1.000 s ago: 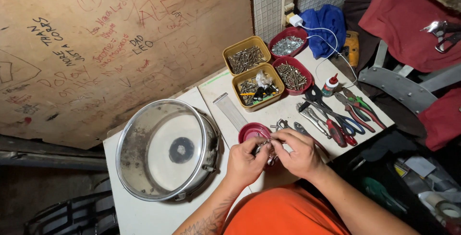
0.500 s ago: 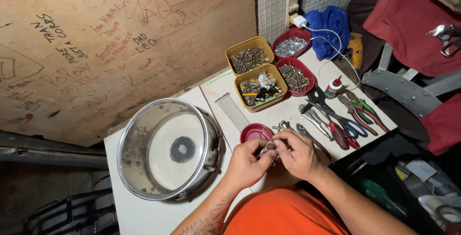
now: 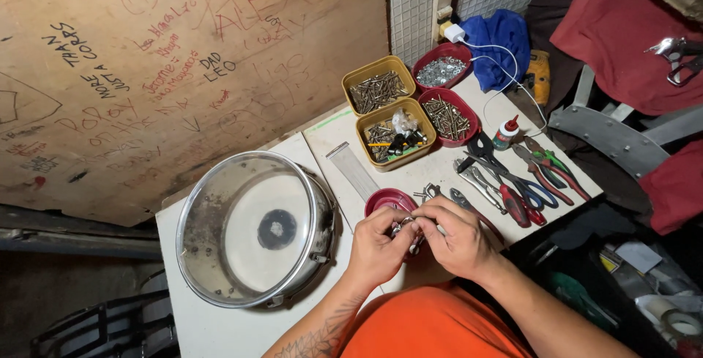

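My left hand (image 3: 377,244) and my right hand (image 3: 458,237) meet over the near edge of the white table (image 3: 220,329), fingertips pinched together on a small metal part (image 3: 407,226) held between them. Just beyond the fingers sits a small dark red round lid (image 3: 388,199). A snare drum (image 3: 253,230) with a chrome shell and a clear head lies flat on the table, to the left of my left hand.
Pliers and cutters (image 3: 527,179) lie to the right of my hands. Yellow trays (image 3: 395,135) and red trays (image 3: 448,116) of screws stand at the back, beside a small glue bottle (image 3: 505,132), a blue cloth (image 3: 498,43) and a scribbled board wall (image 3: 183,65).
My hands stay together on the small metal part with only slight finger movement. The view has shifted a little.
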